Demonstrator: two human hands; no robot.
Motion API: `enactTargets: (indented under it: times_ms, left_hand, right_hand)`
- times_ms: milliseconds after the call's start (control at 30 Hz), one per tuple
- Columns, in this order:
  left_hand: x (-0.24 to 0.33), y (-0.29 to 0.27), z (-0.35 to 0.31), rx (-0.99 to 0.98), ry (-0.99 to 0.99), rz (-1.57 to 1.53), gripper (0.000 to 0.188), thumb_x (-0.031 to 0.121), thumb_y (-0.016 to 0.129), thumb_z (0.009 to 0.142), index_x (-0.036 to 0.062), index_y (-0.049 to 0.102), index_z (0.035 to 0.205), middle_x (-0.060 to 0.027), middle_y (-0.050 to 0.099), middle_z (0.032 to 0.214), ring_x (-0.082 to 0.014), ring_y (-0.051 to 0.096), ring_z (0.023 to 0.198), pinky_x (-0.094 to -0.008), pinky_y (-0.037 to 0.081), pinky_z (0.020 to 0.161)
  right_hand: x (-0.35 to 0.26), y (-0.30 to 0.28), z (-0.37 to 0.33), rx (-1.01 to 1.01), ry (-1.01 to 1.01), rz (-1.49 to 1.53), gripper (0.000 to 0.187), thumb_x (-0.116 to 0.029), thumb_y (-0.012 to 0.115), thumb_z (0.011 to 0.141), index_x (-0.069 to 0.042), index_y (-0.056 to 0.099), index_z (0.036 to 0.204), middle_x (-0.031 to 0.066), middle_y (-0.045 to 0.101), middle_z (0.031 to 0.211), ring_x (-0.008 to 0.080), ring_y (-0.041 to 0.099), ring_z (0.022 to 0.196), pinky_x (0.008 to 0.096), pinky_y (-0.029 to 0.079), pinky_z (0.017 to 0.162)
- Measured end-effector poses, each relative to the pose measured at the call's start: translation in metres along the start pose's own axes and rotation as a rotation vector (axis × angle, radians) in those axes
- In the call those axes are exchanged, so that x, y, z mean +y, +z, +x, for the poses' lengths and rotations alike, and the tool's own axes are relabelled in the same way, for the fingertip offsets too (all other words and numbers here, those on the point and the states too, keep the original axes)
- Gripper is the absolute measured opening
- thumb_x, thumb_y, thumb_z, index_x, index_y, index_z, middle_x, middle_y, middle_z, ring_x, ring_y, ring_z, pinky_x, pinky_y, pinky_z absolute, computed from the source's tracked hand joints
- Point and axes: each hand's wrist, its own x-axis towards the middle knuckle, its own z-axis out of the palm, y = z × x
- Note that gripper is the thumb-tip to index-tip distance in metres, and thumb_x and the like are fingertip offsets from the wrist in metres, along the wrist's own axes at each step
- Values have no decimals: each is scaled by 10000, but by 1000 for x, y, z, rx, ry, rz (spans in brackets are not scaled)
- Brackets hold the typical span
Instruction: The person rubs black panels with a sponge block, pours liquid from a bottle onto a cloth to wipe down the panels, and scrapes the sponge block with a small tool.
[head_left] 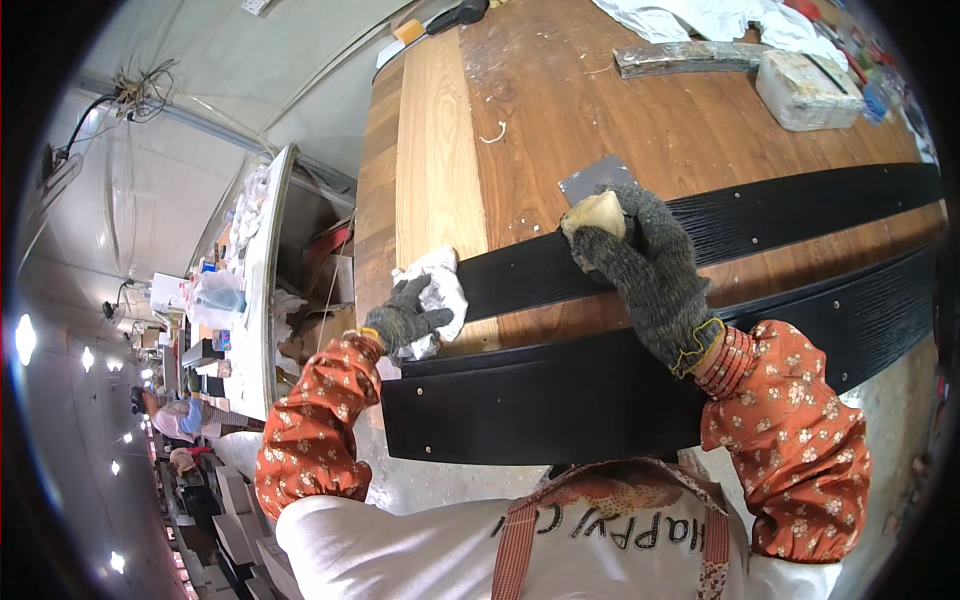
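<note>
My right hand (650, 260), in a dark grey knit glove, is closed on a putty knife; its flat grey metal blade (588, 180) points away from me. A pale yellowish lump (597, 216) shows at the same fingers; whether it is the handle or a separate piece I cannot tell. Beneath that hand lies a long black wood-grained board (540, 272). At the board's left end my left hand (402, 318), gloved alike, grips a crumpled white cloth (440, 292). Closer to me, a second black board (540, 400) with small screws runs along the table's near side.
The brown wooden table (550, 100) has a lighter plank inset at left. Farther back lie a worn wooden strip (690, 58), a wrapped whitish block (808, 90) and white cloths (700, 18). A cluttered bench (262, 290) stands left, with another person (185, 418) beyond.
</note>
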Motion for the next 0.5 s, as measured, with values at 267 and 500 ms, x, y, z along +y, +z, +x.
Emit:
enactTargets:
  times_ms: [267, 500]
  left_hand:
    - [-33, -10, -49, 520, -99, -605, 402, 191, 711, 812, 60, 498, 1127, -42, 582, 934, -136, 555, 836, -310, 495, 715]
    - [-44, -16, -152, 935, -99, -827, 558, 21, 590, 776, 64, 414, 1304, -48, 513, 1127, -135, 525, 957, -267, 493, 785]
  right_hand:
    - [-2, -6, 7, -65, 303, 251, 259, -236, 703, 851, -31, 609, 977, 43, 638, 815, 105, 623, 725, 236, 521, 646]
    - [42, -16, 89, -581, 491, 91, 180, -236, 607, 903, -69, 617, 970, 3, 578, 795, 96, 540, 710, 246, 467, 638]
